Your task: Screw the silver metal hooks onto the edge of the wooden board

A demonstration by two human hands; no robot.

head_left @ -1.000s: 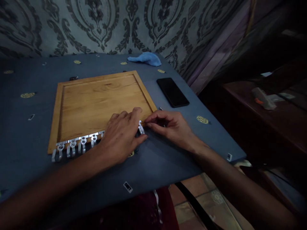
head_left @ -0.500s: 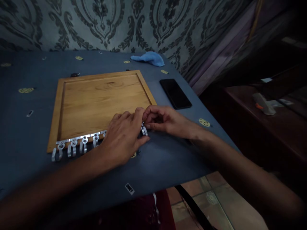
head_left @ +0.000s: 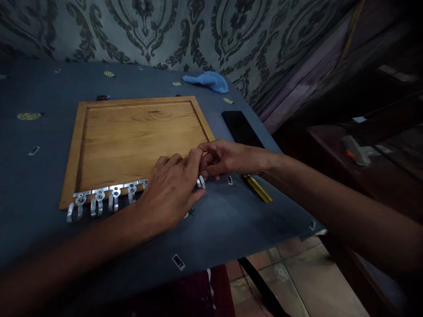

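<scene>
A metal hook rail [head_left: 115, 193] with several silver double hooks runs along the near edge of a framed wooden board [head_left: 142, 141]. My left hand [head_left: 172, 189] lies over the right part of the rail, its fingers bent onto the board and its thumb beside the end hook [head_left: 201, 182]. That hand hides the rail's middle. Close against its fingertips, at the board's near right corner, my right hand [head_left: 224, 158] is closed in a pinch. Whatever lies between its fingertips is too small or hidden to make out.
A long yellow tool [head_left: 258, 189] lies right of the hands, partly under the right forearm. Behind it is a black phone [head_left: 241, 127]. A blue cloth [head_left: 208, 81] sits at the back of the cloth-covered table [head_left: 132, 264], whose right edge slopes away.
My right wrist and forearm have swung upward and away, uncovering the yellow tool. The right fingertips stay by the rail's end. My left hand keeps its place on the rail.
</scene>
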